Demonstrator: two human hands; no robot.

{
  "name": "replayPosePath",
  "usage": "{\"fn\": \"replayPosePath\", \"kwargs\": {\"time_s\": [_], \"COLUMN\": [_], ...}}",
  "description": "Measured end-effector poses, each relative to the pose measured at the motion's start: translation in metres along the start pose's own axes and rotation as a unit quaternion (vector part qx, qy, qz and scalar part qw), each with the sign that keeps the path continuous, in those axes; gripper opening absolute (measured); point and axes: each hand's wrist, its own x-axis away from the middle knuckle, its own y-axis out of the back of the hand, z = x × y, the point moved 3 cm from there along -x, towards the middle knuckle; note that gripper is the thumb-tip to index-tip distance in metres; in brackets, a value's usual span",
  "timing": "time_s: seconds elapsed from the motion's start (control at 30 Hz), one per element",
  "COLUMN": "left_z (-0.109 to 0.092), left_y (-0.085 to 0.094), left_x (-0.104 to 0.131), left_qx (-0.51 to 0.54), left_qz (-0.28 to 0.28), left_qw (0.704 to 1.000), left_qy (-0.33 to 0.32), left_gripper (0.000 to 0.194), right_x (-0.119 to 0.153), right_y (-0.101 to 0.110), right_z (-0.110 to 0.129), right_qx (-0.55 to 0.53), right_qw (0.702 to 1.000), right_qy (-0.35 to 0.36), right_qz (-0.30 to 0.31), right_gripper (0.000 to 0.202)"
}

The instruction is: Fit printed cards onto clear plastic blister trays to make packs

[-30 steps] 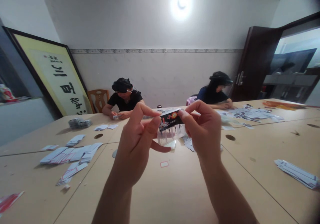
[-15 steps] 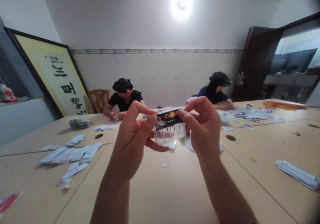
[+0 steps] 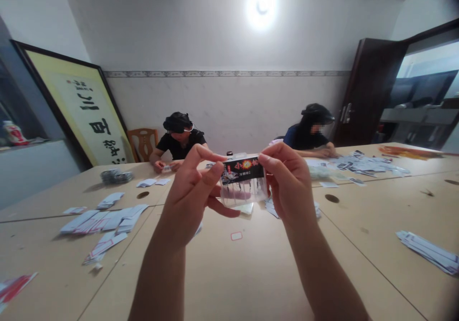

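Held up in front of me is a small clear plastic box (image 3: 239, 197) with narrow compartments, each with a small dark hook-like piece in it. Across its upper part lies a black label (image 3: 247, 174) with white characters and an orange burst. My left hand (image 3: 191, 192) grips the box's left side, thumb in front at the label's left end and other fingers behind and beneath. At the upper right corner, my right hand (image 3: 289, 182) pinches the label's edge against the box between thumb and index finger. Its remaining fingers are curled and partly hidden.
White cards (image 3: 102, 220) with red borders lie in piles on the table (image 3: 236, 278) at left, and another card stack (image 3: 428, 251) at right. One small red-edged sticker (image 3: 236, 236) lies in front of me. Two people (image 3: 181, 141) sit across, handling small items.
The black label was slanted with its right end raised; now it lies level along the box top, with more of its print showing. My right hand has shifted slightly left.
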Motion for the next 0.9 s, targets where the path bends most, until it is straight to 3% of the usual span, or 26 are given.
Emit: {"fn": "replayPosePath", "kwargs": {"time_s": [0.17,0.4,0.6,0.7,0.9], "left_z": [0.0,-0.009,-0.001,0.003,0.014], "left_y": [0.001,0.001,0.023,0.03,0.022], "left_x": [-0.002,0.003,-0.004,-0.009,-0.016], "left_qx": [-0.01,-0.049,-0.02,-0.009,0.005], "left_qz": [0.009,-0.044,0.048,0.057,0.087], "left_qw": [1.0,0.998,0.999,0.998,0.991], "left_qy": [-0.01,-0.02,0.016,0.038,0.099], "left_gripper": [0.036,0.032,0.039,0.04,0.044], "right_x": [-0.003,-0.002,-0.001,-0.003,-0.008], "right_y": [0.0,-0.002,-0.001,0.001,0.006], "right_z": [-0.001,0.006,0.008,0.008,0.003], "right_qx": [0.034,0.076,0.134,0.185,0.262], "right_qw": [0.999,0.997,0.99,0.98,0.961], "right_qy": [0.022,0.028,0.018,0.02,-0.007], "right_qz": [-0.001,0.01,0.047,0.066,0.09], "right_gripper": [0.014,0.022,0.024,0.031,0.026]}}
